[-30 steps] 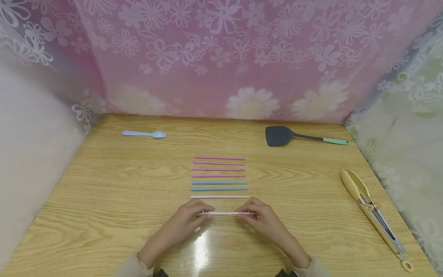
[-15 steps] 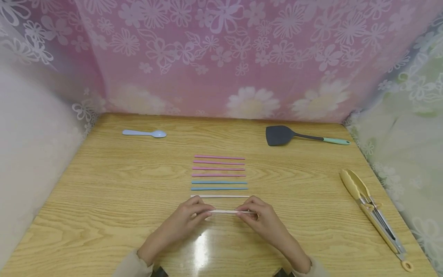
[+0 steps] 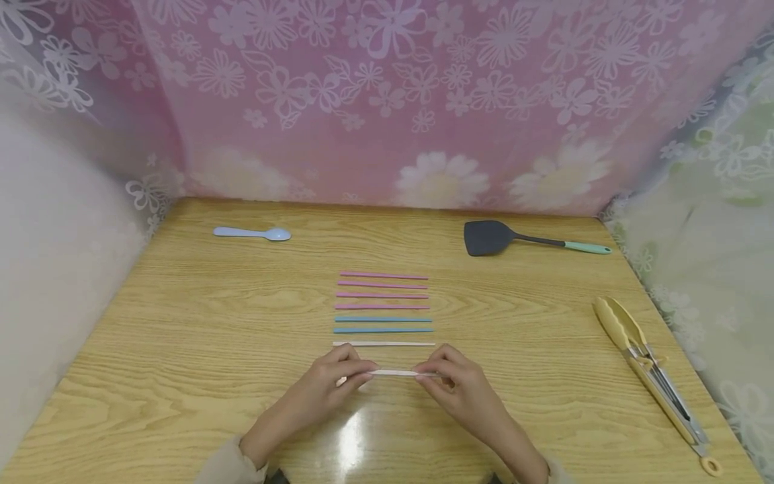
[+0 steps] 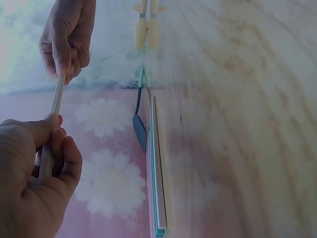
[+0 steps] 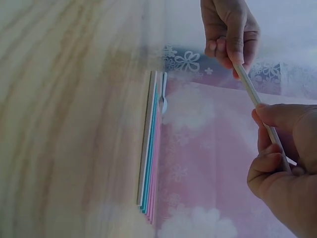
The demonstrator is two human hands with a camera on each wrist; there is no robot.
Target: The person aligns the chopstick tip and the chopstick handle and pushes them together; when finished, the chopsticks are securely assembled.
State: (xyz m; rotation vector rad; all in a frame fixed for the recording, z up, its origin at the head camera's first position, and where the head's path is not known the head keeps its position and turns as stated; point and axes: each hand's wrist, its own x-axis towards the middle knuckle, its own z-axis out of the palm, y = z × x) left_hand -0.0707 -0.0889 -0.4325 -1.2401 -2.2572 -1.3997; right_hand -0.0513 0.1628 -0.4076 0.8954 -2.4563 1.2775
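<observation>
Between my two hands a white chopstick [image 3: 393, 372] is held level, raised off the table as both wrist views show. My left hand [image 3: 329, 383] pinches it near one end between thumb and fingers; my right hand [image 3: 462, 384] pinches it toward the other end. The fingers hide both end parts in the head view. Just beyond lies a second white chopstick [image 3: 387, 344], parallel to the held one. Past it come two blue chopsticks [image 3: 383, 330] and several pink chopsticks [image 3: 383, 296], all laid in a row of parallel lines.
A pale blue spoon [image 3: 278, 234] lies at the back left of the wooden table [image 3: 181, 349]. At the back right is a dark spatula [image 3: 488, 238] with a green handle. Yellow-tipped tongs [image 3: 650, 373] lie along the right side. Floral cloth [image 3: 387, 134] hangs behind.
Both hands keep their pinch on the white chopstick. They have shifted very slightly, with the fingers a little differently placed along it. The chopsticks on the table have not moved.
</observation>
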